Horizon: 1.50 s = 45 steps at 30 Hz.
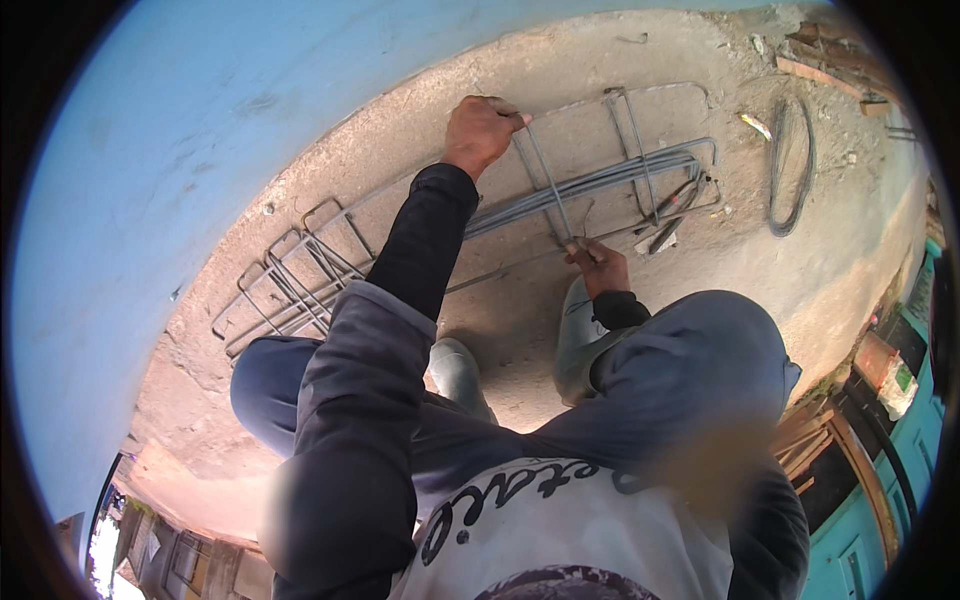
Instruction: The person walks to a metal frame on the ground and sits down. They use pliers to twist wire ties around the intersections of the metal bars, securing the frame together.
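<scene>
I squat over a long frame of thin grey steel bars lying on the ground. My left hand (482,132) is closed at the far end of a rectangular steel stirrup (547,182) that stands across the bars. My right hand (599,268) pinches the near end of the same stirrup. Between my hands a bundle of straight rods (590,185) runs through it. Several more stirrups (290,275) lean crowded together at the frame's left end. Another stirrup (640,160) crosses the bars at the right. The fingertips of my left hand are partly hidden.
A pincer-like tool with dark red handles (680,200) lies by the frame's right end. Further right is a loop of tie wire (775,170). A blue wall (200,150) rises along the far left. Wood pieces (820,78) lie at the upper right. My boots (460,370) stand close to the frame.
</scene>
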### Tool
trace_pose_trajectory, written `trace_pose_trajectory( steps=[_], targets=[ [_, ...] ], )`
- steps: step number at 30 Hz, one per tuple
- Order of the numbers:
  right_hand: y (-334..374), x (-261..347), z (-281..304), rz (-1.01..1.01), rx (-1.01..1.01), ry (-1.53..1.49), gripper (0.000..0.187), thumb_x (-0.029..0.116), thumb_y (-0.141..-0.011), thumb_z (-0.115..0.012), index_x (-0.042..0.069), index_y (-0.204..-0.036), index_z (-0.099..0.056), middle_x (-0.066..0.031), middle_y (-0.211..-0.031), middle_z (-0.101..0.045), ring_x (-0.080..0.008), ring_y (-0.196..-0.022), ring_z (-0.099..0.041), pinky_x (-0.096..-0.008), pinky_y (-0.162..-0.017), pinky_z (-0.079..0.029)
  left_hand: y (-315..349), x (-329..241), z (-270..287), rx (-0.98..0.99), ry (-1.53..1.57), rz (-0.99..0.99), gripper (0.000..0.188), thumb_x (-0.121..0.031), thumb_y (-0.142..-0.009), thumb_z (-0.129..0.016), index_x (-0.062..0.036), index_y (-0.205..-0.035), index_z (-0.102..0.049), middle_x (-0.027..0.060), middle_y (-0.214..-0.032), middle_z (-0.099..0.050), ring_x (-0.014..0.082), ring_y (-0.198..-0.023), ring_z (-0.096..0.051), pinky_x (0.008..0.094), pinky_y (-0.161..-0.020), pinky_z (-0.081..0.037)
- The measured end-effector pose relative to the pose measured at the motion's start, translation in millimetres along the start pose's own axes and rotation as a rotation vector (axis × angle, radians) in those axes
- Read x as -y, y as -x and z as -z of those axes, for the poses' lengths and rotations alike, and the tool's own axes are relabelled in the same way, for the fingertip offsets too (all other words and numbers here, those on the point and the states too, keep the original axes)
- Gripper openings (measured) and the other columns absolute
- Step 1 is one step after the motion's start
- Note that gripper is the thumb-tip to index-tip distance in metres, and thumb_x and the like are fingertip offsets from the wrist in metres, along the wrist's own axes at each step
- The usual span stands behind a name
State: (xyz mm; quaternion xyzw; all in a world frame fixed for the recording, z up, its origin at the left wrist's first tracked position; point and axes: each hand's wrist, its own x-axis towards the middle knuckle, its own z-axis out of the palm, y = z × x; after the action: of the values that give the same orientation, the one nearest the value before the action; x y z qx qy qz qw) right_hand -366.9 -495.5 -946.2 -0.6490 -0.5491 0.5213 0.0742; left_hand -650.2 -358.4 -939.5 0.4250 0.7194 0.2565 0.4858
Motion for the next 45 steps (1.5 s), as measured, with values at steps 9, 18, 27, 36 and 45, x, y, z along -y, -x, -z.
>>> trace_pose_trajectory(
  steps=[9, 18, 27, 36, 45],
  targets=[
    [-3.7, -15.1, 0.4, -0.082, 0.011, 0.017, 0.036, 0.033, -0.094, -0.072, 0.005, -0.116, -0.073, -0.01, -0.09, -0.076, -0.0186, -0.084, -0.071, -0.0319, -0.081, -0.052, 1.7, -12.8, -3.7, 0.004, -0.014, 0.041, 0.036, -0.034, -0.084, -0.079, -0.0057, -0.107, -0.079, 0.0178, -0.105, -0.076, 0.0289, -0.099, -0.072, 0.0372, -0.09, -0.055],
    [-18.9, 44.1, 50.2, 0.016, 0.046, 0.141, 0.032, 0.03, -0.1, -0.06, 0.013, -0.126, -0.067, -0.02, -0.121, -0.068, -0.0348, -0.115, -0.064, -0.0397, -0.097, -0.048, 5.1, -9.7, -6.4, -0.033, -0.054, 0.072, 0.035, -0.04, -0.085, -0.078, -0.0105, -0.104, -0.08, 0.0134, -0.107, -0.076, 0.0278, -0.1, -0.072, 0.0356, -0.092, -0.055],
    [-108.5, 91.9, 87.1, 0.218, 0.534, 0.355, 0.023, 0.028, -0.103, -0.053, 0.013, -0.117, -0.065, 0.001, -0.064, -0.048, -0.0089, -0.05, -0.039, -0.0303, -0.043, -0.03, 9.4, -14.6, -3.5, -0.026, -0.066, 0.073, 0.033, -0.04, -0.084, -0.079, -0.0131, -0.104, -0.081, 0.0107, -0.108, -0.076, 0.0274, -0.101, -0.072, 0.0356, -0.091, -0.056],
    [-148.1, 156.4, 42.6, -0.432, 0.468, -0.243, 0.023, 0.021, -0.105, -0.049, 0.015, -0.125, -0.059, 0.0042, -0.072, -0.046, -0.0083, -0.051, -0.033, -0.0255, -0.047, -0.031, 5.9, -10.3, -4.7, -0.047, -0.007, 0.148, 0.034, -0.041, -0.082, -0.082, -0.0142, -0.103, -0.081, 0.0102, -0.106, -0.077, 0.0263, -0.102, -0.072, 0.0353, -0.09, -0.055],
    [-161.1, 150.6, 20.5, -0.086, 0.46, 0.109, 0.035, 0.034, -0.101, -0.058, 0.003, -0.106, -0.072, -0.0082, -0.072, -0.061, -0.0206, -0.068, -0.062, -0.037, -0.064, -0.048, 2.5, -10.6, -2.5, 0.002, 0.119, 0.135, 0.043, -0.029, -0.082, -0.082, -0.0006, -0.113, -0.075, 0.0165, -0.105, -0.076, 0.0247, -0.095, -0.072, 0.0326, -0.086, -0.055]
  ],
)
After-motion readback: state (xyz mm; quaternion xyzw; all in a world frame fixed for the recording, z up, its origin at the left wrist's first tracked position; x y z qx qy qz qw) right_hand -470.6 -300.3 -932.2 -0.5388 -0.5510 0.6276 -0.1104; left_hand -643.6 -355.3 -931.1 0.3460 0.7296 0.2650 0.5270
